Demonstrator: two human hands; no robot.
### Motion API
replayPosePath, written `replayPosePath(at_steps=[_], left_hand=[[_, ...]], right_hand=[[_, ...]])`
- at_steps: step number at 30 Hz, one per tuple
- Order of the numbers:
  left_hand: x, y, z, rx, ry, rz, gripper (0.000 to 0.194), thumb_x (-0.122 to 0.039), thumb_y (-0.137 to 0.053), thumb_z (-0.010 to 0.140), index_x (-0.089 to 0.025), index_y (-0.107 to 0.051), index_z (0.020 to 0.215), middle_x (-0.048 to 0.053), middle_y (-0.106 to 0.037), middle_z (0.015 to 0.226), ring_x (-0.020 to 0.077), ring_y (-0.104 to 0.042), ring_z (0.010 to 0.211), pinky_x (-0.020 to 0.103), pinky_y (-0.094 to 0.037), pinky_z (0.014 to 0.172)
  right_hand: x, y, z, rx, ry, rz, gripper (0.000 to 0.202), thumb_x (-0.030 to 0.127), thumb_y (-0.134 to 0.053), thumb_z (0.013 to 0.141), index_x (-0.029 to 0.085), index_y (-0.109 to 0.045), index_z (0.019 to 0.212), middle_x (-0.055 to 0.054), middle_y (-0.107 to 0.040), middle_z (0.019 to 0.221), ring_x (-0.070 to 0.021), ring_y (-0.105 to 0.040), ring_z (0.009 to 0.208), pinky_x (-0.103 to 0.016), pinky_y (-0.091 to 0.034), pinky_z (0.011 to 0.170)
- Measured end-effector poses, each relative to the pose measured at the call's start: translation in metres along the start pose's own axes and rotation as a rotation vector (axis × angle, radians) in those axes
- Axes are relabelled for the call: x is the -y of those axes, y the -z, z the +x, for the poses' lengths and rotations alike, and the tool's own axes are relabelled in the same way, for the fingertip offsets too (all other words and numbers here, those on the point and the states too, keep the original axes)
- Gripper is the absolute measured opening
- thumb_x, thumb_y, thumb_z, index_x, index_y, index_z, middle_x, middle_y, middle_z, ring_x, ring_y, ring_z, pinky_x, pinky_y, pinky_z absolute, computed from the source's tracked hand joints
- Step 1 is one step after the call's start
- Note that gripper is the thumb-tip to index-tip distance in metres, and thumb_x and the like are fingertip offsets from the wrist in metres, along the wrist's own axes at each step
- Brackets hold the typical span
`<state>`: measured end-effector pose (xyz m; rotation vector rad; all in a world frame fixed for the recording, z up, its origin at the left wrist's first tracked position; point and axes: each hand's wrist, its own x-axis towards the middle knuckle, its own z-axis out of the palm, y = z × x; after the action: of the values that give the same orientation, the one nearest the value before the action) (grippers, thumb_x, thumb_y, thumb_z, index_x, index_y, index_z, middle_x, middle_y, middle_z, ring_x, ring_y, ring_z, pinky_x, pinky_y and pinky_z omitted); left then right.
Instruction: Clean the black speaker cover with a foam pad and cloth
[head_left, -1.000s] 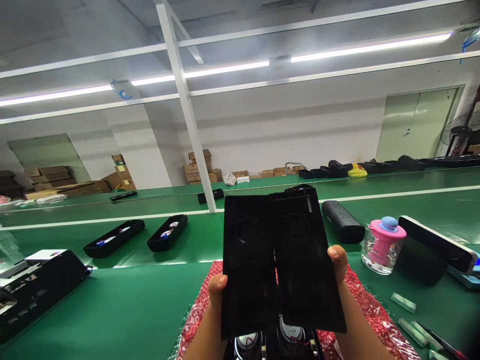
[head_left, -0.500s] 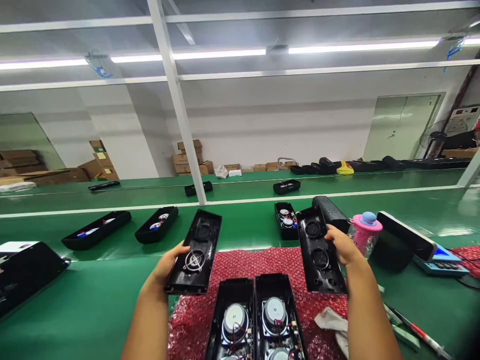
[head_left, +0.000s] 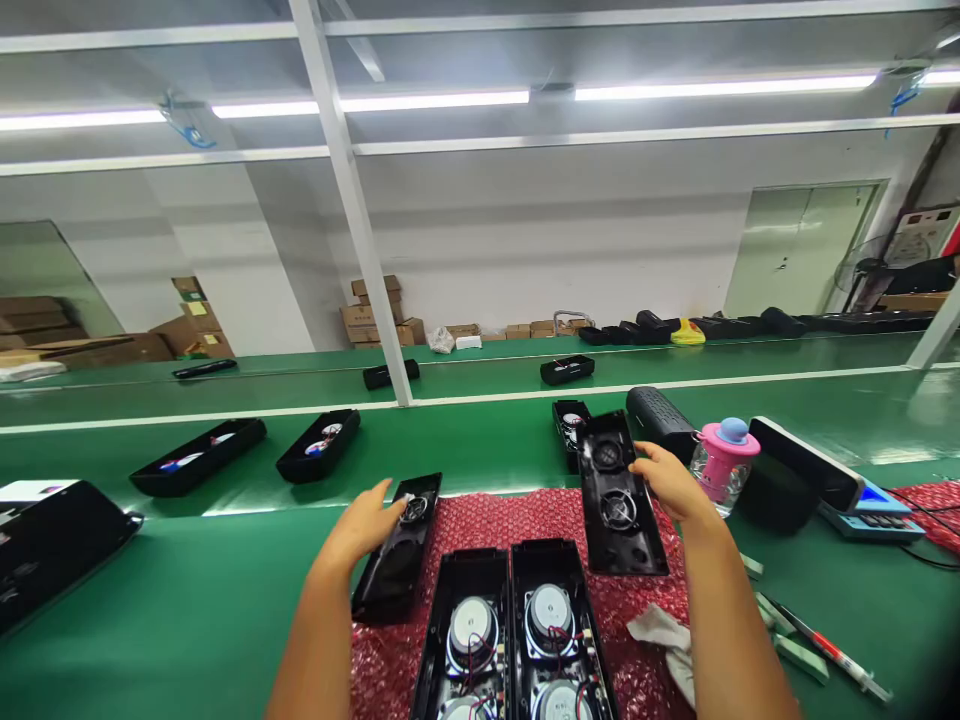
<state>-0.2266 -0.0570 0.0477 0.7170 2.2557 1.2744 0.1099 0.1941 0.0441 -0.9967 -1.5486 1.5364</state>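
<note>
Head view is showing, nearest, two open cases point(head_left: 517, 640) lying side by side on the red wrap point(head_left: 487, 520), drivers and wiring facing up. Just beyond, the left hand point(head_left: 360, 530) is resting on the left cover point(head_left: 397, 550), fingers curled loosely over its far left edge; that cover is lying on the wrap's left margin, hollow side up, long axis running away from the person and leaning slightly right. The right hand point(head_left: 671, 485) is gripping the right cover point(head_left: 619, 495) by its right rim, thumb on top; its near end is sitting on the wrap, long axis pointing away, tilted a little left. Both covers are looking like thin, rigid moulded plastic: light, stiff, probably smooth and a bit slippery, best held along the long side rims and not by the round grille openings. Farther off on the green worktop point(head_left: 187, 600) a pink bottle point(head_left: 720, 465) is standing
</note>
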Motion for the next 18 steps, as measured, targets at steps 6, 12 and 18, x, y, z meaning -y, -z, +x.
replayPosePath(at_steps=[6, 12, 18], left_hand=[[-0.057, -0.064, -0.087, 0.351, -0.437, -0.206, 0.11, -0.082, -0.05, 0.075, -0.016, -0.011, 0.155, 0.02, -0.042, 0.149, 0.033, -0.048, 0.133, 0.046, -0.042, 0.111], [-0.068, -0.104, -0.117, 0.339, -0.668, -0.167, 0.111, -0.092, -0.029, 0.075, -0.013, -0.024, 0.153, 0.015, -0.023, 0.162, 0.027, -0.017, 0.152, 0.039, -0.017, 0.126], [-0.053, -0.05, -0.059, 0.154, -0.461, 0.179, 0.062, -0.061, -0.049, 0.093, -0.022, -0.048, 0.141, 0.01, -0.05, 0.146, 0.0243, -0.044, 0.137, 0.046, -0.031, 0.12]], right_hand=[[0.032, -0.087, -0.062, 0.292, 0.157, 0.357, 0.08, 0.046, -0.08, 0.055, 0.017, -0.054, 0.124, -0.009, -0.065, 0.113, -0.0232, -0.066, 0.097, -0.033, -0.056, 0.085], [0.027, -0.125, -0.111, 0.646, 0.273, 0.542, 0.12, 0.058, -0.087, 0.059, 0.032, -0.018, 0.153, -0.009, -0.053, 0.134, -0.0267, -0.063, 0.108, -0.039, -0.055, 0.092], [0.046, -0.08, -0.131, 0.569, 0.185, -0.124, 0.124, 0.067, -0.078, 0.066, 0.024, -0.009, 0.159, -0.013, -0.058, 0.122, -0.0262, -0.064, 0.093, -0.038, -0.055, 0.077]])
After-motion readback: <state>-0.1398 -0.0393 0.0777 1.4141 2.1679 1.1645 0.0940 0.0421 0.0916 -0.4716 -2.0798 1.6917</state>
